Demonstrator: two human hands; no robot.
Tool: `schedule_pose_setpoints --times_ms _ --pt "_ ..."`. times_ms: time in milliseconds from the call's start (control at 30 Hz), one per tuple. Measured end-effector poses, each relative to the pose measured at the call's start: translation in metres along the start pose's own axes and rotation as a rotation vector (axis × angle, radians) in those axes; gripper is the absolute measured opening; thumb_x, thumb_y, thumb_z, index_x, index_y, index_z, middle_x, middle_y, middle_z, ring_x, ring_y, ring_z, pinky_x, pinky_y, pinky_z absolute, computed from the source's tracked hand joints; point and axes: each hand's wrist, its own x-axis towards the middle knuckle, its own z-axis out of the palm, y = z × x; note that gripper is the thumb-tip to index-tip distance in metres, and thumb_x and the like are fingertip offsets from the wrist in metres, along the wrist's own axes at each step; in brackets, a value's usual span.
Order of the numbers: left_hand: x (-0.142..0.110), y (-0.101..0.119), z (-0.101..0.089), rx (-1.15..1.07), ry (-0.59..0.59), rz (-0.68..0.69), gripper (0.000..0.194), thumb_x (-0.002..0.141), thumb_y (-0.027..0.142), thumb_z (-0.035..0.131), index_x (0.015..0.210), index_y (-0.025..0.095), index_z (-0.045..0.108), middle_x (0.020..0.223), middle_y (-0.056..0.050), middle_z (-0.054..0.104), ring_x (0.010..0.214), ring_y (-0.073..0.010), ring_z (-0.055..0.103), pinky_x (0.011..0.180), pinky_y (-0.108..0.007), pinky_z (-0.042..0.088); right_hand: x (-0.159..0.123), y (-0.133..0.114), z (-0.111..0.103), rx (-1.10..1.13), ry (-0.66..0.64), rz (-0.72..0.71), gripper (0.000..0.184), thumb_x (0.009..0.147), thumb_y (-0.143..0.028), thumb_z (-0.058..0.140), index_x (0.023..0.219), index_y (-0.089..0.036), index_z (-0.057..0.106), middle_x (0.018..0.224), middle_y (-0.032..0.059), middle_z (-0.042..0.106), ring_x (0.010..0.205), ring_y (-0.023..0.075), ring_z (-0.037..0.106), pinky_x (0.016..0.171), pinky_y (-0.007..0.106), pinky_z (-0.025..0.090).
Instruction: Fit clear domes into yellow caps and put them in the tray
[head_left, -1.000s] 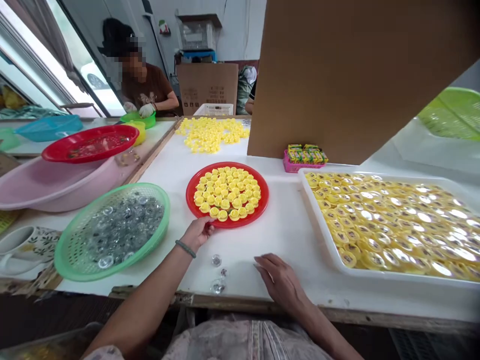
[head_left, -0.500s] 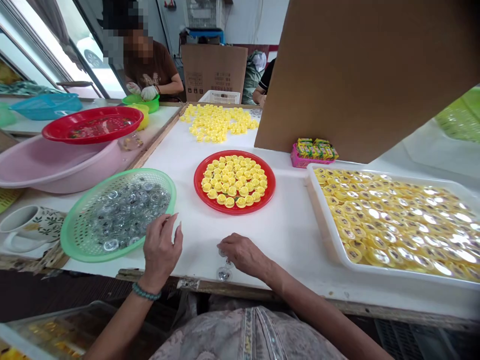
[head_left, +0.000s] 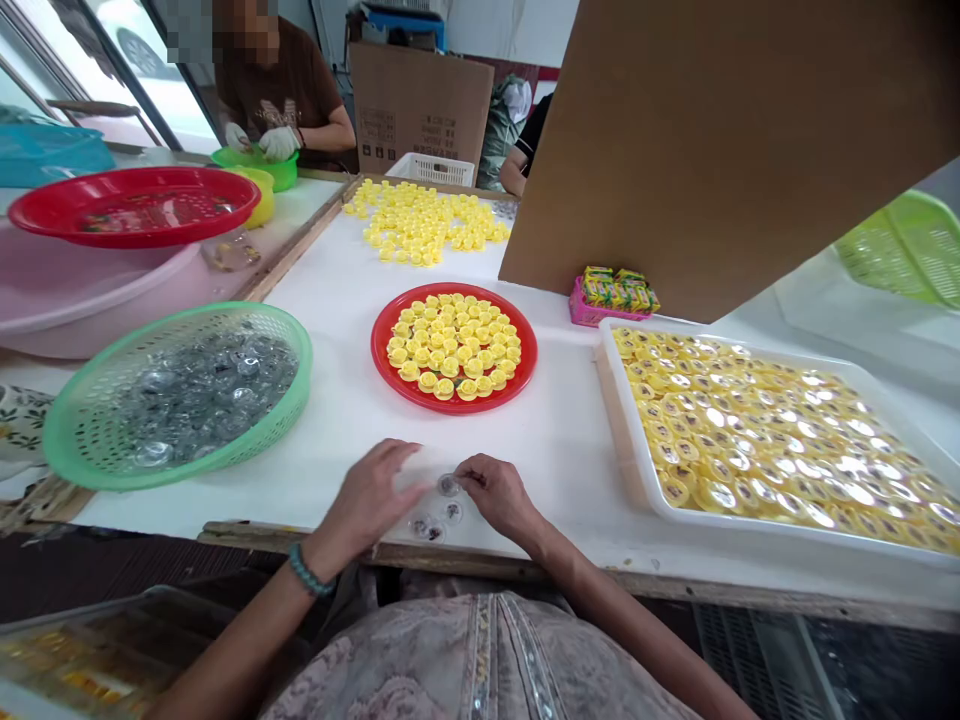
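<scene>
My left hand (head_left: 369, 500) hovers over the table's front part, thumb and fingers apart, holding nothing. Close to it on the right, my right hand (head_left: 501, 497) pinches the edge of a clear round plastic cap (head_left: 448, 485) between thumb and fingertips. Several more clear caps (head_left: 452, 511) with dark bits inside lie on the white tabletop just below my hands. A green strainer basket (head_left: 64, 430) at the left holds a heap of such caps. Beyond my hands, a red round tray (head_left: 381, 350) carries many small yellow cups (head_left: 450, 340).
A white tray (head_left: 637, 440) of finished-looking yellow pieces stands at right. Behind it are a pink basket (head_left: 589, 312) of small packets and a large cardboard sheet (head_left: 675, 150). Loose yellow cups (head_left: 420, 225) lie farther back. A gloved co-worker (head_left: 277, 90) sits at back left.
My left hand has moved right, away from the green basket toward my right hand. More clear caps now show on the table. The view has shifted slightly.
</scene>
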Motion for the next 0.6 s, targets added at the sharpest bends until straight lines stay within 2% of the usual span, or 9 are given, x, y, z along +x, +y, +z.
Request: schedule_pose_setpoints --times_ms 67,133,200,300,367,467,533,600 --pt "0.002 0.007 0.023 -0.12 -0.134 0.011 0.048 0.058 0.019 0.079 0.104 0.026 0.065 0.103 -0.006 0.062 0.097 -0.026 0.053 0.092 -0.033 0.038 -0.001 0.003 0.001 0.057 0.021 0.042 0.014 0.078 -0.014 0.054 0.084 -0.019 0.066 0.077 0.0014 0.067 0.07 0.0141 0.06 0.066 0.025 0.046" --pt "0.005 0.009 0.039 -0.215 -0.201 -0.011 0.04 0.058 0.013 0.076 0.095 0.025 0.068 0.096 -0.007 0.063 0.096 -0.0265 0.053 0.091 -0.033 0.039 -0.002 0.004 0.002 0.158 0.017 0.08 0.014 0.079 -0.016 0.053 0.086 -0.019 0.065 0.078 0.0015 0.067 0.072 0.0146 0.061 0.068 0.025 0.047" --pt "0.009 0.007 0.047 -0.325 -0.211 -0.086 0.027 0.059 0.007 0.073 0.08 0.024 0.069 0.082 -0.006 0.063 0.088 -0.0256 0.054 0.087 -0.031 0.041 -0.001 0.004 0.001 0.304 -0.001 0.116 0.015 0.079 -0.016 0.052 0.089 -0.019 0.063 0.079 0.0013 0.068 0.074 0.0149 0.063 0.069 0.026 0.049" --pt "0.013 0.003 0.048 -0.432 -0.157 -0.201 0.024 0.057 0.004 0.072 0.07 0.024 0.068 0.075 -0.005 0.061 0.08 -0.0233 0.053 0.079 -0.027 0.043 0.0 0.003 -0.002 0.476 -0.019 0.154 0.02 0.078 -0.014 0.051 0.097 -0.018 0.059 0.085 0.003 0.068 0.077 0.0149 0.064 0.071 0.028 0.051" --pt "0.015 0.0 0.047 -0.415 -0.12 -0.237 0.026 0.058 0.003 0.071 0.072 0.024 0.069 0.076 -0.003 0.062 0.075 -0.0201 0.053 0.074 -0.024 0.043 0.001 0.002 -0.005 0.42 -0.004 0.132 0.023 0.078 -0.013 0.051 0.1 -0.018 0.059 0.091 0.0043 0.067 0.08 0.0149 0.063 0.072 0.029 0.051" --pt "0.016 -0.002 0.046 -0.433 -0.084 -0.33 0.023 0.059 0.003 0.07 0.07 0.023 0.069 0.072 -0.001 0.063 0.067 -0.0165 0.053 0.066 -0.02 0.043 0.001 0.002 -0.005 0.204 -0.012 0.035 0.032 0.074 -0.012 0.059 0.105 -0.02 0.061 0.097 0.0045 0.064 0.082 0.0149 0.06 0.07 0.027 0.05" --pt "0.017 -0.003 0.045 -0.505 -0.08 -0.414 0.019 0.059 0.005 0.072 0.069 0.021 0.068 0.069 -0.001 0.064 0.067 -0.0157 0.055 0.063 -0.02 0.043 0.002 0.002 -0.003 0.12 -0.053 -0.016 0.04 0.071 -0.01 0.063 0.109 -0.021 0.06 0.097 0.004 0.063 0.079 0.0145 0.059 0.067 0.026 0.05" --pt "0.019 -0.003 0.045 -0.566 -0.079 -0.476 0.014 0.06 0.011 0.074 0.071 0.018 0.068 0.068 -0.002 0.065 0.065 -0.0152 0.057 0.06 -0.02 0.044 0.003 -0.001 -0.002 0.078 -0.057 -0.042 0.038 0.071 -0.008 0.064 0.107 -0.021 0.062 0.092 0.0034 0.063 0.076 0.0139 0.058 0.067 0.026 0.049"
